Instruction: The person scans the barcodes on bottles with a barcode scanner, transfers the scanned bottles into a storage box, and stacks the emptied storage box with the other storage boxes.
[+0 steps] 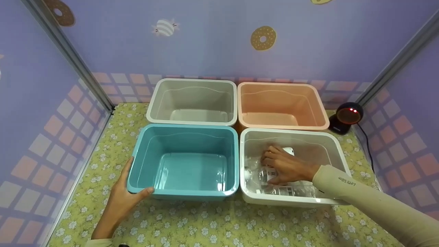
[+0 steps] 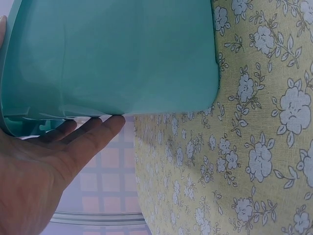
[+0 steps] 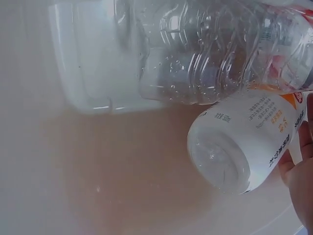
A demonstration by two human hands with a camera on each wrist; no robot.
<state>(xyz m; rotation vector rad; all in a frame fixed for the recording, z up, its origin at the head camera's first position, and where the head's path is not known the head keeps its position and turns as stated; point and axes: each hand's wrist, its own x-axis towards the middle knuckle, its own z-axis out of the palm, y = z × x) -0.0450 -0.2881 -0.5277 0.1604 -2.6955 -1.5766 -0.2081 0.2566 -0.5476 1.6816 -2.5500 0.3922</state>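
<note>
My left hand (image 1: 121, 195) rests on the near-left corner of a teal bin (image 1: 192, 193), its thumb on the front rim. In the left wrist view, its straight fingers (image 2: 93, 137) lie against the bin's outer side. My right hand (image 1: 288, 167) is down inside the white bin (image 1: 291, 199). It grips a white bottle (image 3: 244, 142) with orange and black print, lying tilted with its base toward the right wrist camera. Clear plastic bottles (image 3: 190, 58) lie beside and under it on the bin floor. The hand covers part of them in the head view.
Behind stand a grey bin (image 1: 197, 121) and an orange bin (image 1: 283, 127), rim to rim with the front pair. A black scanner-like device (image 1: 348, 116) with red lights stands at right, its cable trailing forward. Purple walls (image 1: 212, 44) enclose the flowered tabletop (image 1: 212, 224).
</note>
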